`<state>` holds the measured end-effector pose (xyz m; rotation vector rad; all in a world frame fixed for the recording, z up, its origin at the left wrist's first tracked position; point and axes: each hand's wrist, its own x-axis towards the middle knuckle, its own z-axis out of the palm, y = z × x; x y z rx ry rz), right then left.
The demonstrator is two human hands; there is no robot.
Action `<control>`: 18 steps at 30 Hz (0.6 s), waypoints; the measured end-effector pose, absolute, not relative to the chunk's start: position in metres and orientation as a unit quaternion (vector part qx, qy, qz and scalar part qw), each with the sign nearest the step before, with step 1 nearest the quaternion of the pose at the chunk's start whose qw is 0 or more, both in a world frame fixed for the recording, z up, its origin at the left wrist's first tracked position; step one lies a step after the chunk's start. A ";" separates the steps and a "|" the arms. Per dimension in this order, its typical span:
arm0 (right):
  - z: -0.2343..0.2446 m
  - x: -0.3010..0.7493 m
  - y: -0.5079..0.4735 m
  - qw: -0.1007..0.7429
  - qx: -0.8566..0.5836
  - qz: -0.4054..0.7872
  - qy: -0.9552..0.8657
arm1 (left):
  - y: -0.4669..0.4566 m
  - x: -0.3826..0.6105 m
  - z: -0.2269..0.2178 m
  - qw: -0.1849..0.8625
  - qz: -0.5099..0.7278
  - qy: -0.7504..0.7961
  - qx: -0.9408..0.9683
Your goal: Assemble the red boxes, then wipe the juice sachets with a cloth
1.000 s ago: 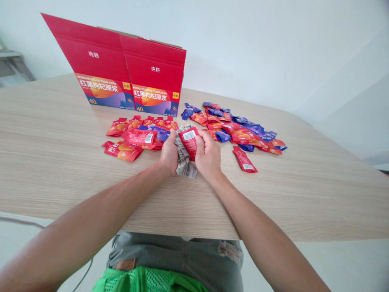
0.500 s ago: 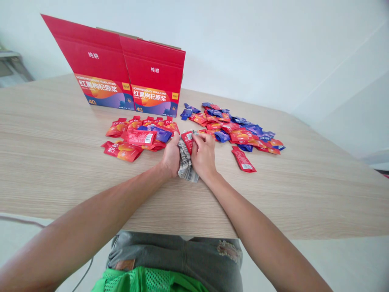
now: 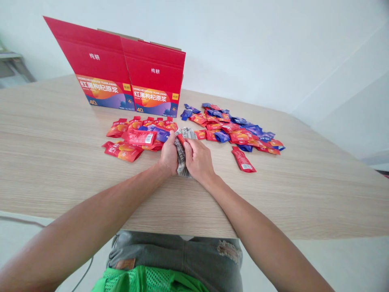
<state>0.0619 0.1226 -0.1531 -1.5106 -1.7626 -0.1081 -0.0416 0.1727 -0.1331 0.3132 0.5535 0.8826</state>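
Note:
Between my two hands is a grey striped cloth (image 3: pixel 181 160), bunched up around a red pouch (image 3: pixel 180 139). Only a narrow strip of that pouch shows. My left hand (image 3: pixel 169 155) is closed on the cloth from the left, thumb on top. From the right, my right hand (image 3: pixel 200 160) presses the cloth against the pouch with curled fingers; its fingertips are partly hidden. Just left of my left hand lies a group of red pouches (image 3: pixel 123 151), with a blue pouch (image 3: pixel 161 133) among them.
A heap of red and blue pouches (image 3: pixel 243 136) spreads over the table to the right. One red pouch (image 3: pixel 243 159) lies apart, nearer me. Two red cartons (image 3: pixel 153 77) stand with raised flaps at the back left, before a white wall. The table's front edge runs below my forearms.
My right hand has shifted slightly left and down over the pouch. The cloth now covers more of the pouch, whose printed back showed before.

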 end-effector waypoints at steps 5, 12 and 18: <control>-0.142 0.069 0.125 0.365 -0.682 -0.027 -0.633 | 0.166 -0.038 -0.123 0.878 0.397 0.231 0.136; -0.130 0.069 0.120 0.244 -0.726 0.044 -0.642 | 0.172 -0.038 -0.132 0.860 0.423 0.254 0.134; -0.124 0.074 0.137 0.412 -0.670 0.002 -0.618 | 0.174 -0.036 -0.136 0.858 0.422 0.248 0.155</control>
